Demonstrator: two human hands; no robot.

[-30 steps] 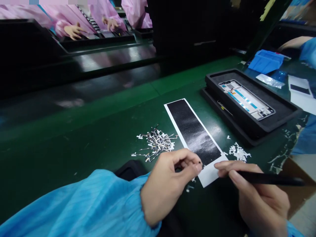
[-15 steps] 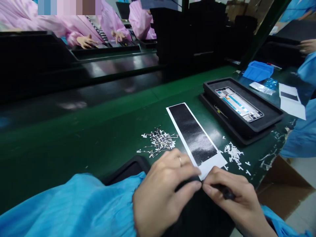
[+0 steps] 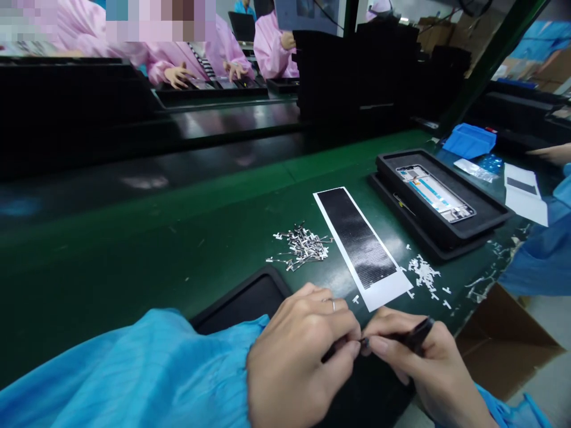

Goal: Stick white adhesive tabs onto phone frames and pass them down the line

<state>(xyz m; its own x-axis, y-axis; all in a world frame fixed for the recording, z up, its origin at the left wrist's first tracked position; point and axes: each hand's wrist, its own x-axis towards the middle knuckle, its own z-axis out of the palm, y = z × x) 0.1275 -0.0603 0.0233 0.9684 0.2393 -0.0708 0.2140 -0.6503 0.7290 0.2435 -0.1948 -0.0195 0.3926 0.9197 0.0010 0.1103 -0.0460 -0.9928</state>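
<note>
My left hand, a ring on one finger, is closed with thumb and fingers pinched around something small and dark that I cannot make out. Almost touching its fingertips, my right hand is closed on a slim black tool, probably tweezers; its tip is hidden. Just beyond both hands lies a white backing sheet covered with rows of thin black strips. A pile of small silver-and-black flex parts sits left of the sheet. Little white T-shaped scraps are scattered to its right.
Stacked black foam trays at right hold a phone frame. Another black tray is beside my left forearm. A blue bin stands farther back. An open cardboard box is below the table edge. Co-workers sit across and at right.
The view has shifted, so the table things appear farther right. My left fingers have curled in towards the right fingertips. The black tool shows more, and a white scrap shows by the sheet's near-left corner.
</note>
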